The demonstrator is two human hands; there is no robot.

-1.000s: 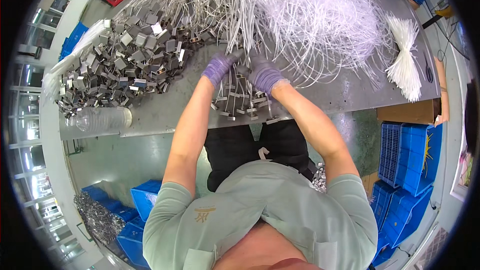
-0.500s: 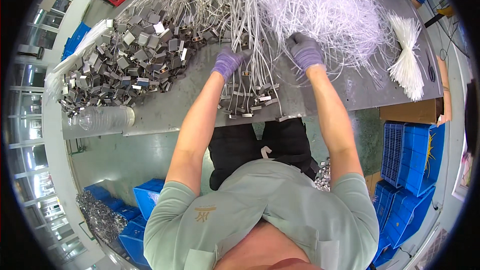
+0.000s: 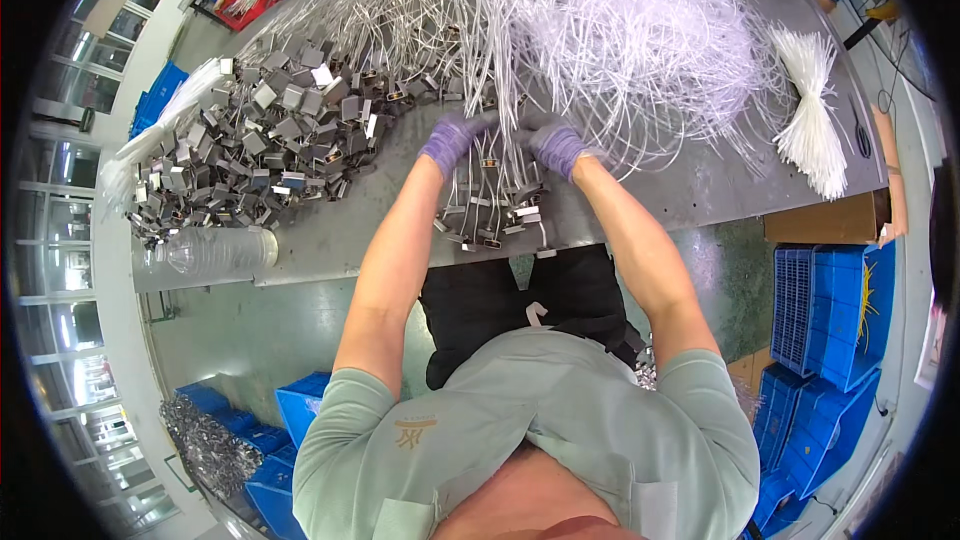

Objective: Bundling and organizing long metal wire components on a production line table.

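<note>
Fingertips of left hand point(image 3: 452, 142) and right hand point(image 3: 555, 145) hard to make out among white strands point(image 3: 505, 90); cannot tell whether either hand's fingers are clamped or apart; strands run between hands, grey blocks point(image 3: 488, 220) below on desk point(image 3: 690, 185), overlapping, uncountable; two gloved hands; one clear bottle point(image 3: 225, 250); one white bundle point(image 3: 818, 140) far right; block pile point(image 3: 270, 130) at left partly hides itself.

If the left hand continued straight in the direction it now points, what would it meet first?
Most likely the lengthwise bundle of pale wire strands, right beside the fingertips of the left hand; the picture leaves unclear whether they already touch.
</note>
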